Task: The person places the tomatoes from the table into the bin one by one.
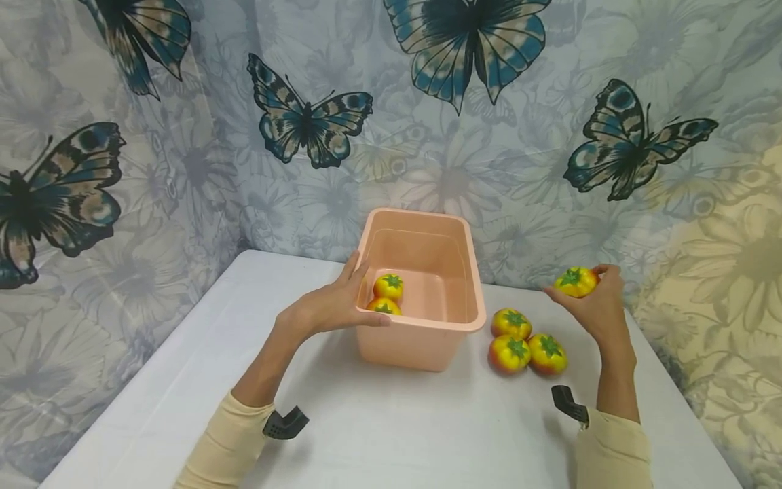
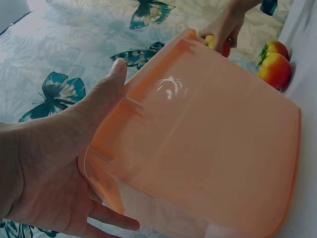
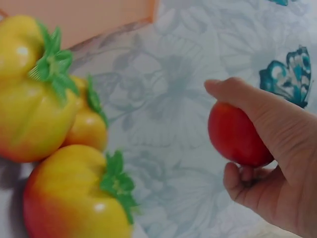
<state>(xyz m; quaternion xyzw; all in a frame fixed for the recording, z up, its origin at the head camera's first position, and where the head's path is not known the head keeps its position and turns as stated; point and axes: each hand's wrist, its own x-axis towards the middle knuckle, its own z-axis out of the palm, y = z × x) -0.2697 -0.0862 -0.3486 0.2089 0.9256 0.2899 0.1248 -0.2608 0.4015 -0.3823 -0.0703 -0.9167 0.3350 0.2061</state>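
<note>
Grips a glossy, lobed tomato (image 1: 574,281) in the curled right hand (image 1: 601,302), resting a wide-spread left hand (image 1: 326,305) against a round-cornered plastic bin (image 1: 409,346).

two yellow-red tomatoes (image 1: 388,286) sit in the peach bin (image 1: 409,348), three cluster beside it, one is held.

Grey-blue walls (image 1: 525,231) rise before me, printed all over with pale flowers. Dark-lined teal and tan butterflies (image 1: 473,34) spread their wings at nine, ten, eleven, one and two o'clock. Over at three, a yellowish glow (image 1: 742,265) warms the wall; elsewhere the light looks cooler. A white tabletop (image 1: 379,435) stretches out toward six.
</note>
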